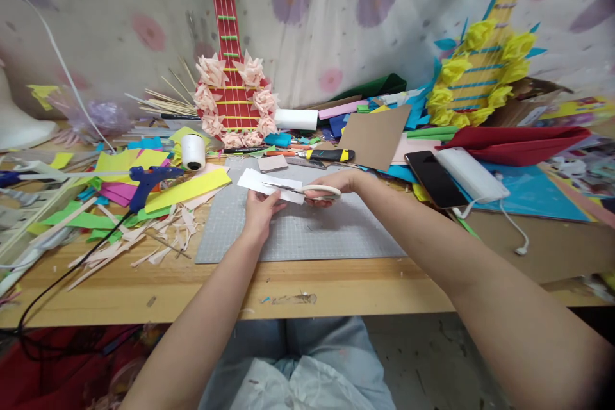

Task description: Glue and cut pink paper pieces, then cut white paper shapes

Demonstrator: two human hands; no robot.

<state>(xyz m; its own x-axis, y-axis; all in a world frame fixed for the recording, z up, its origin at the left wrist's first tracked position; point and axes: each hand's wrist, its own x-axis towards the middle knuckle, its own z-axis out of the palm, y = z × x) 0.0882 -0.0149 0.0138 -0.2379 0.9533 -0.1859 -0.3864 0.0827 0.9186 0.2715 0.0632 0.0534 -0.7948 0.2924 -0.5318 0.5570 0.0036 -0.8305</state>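
Note:
My left hand (260,211) pinches the near edge of a white sheet of paper (254,180), holding it just above the grey cutting mat (307,230). My right hand (334,184) is closed round the pale handles of a pair of scissors (307,190). The scissor blades point left and lie across the paper. Both hands work over the middle of the mat, close together.
A blue glue gun (147,180) and bright paper scraps lie to the left. A white thread spool (193,152), a yellow-black utility knife (330,155) and cardboard (375,136) sit behind the mat. A phone (435,178) and white power bank (471,174) lie at right. Paper guitars (235,96) lean on the wall.

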